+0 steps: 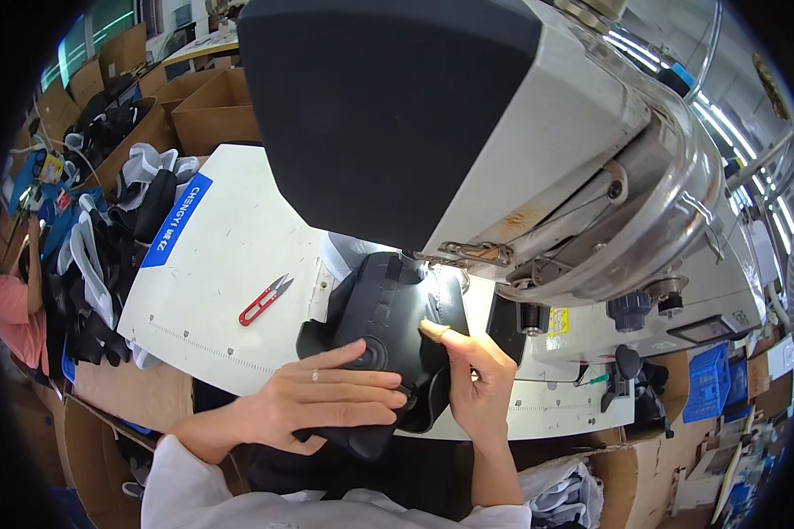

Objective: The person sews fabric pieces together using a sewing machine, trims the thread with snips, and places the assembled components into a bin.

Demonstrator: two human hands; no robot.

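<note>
Black piece (397, 322): on bench (212, 282), beneath machine (388, 115) | left hand (326, 397): grip wide, palm down on piece | right hand (483, 370): fingertip on piece's right side, grip cannot be told | snips (259, 307): left of piece

The workpiece (403, 333) shows solid black against a white table (207, 295) edged with dark tick marks; snips (264, 301) flash red handles, a strip (176, 222) blue and white, a carton (218, 113) plain brown.
</note>
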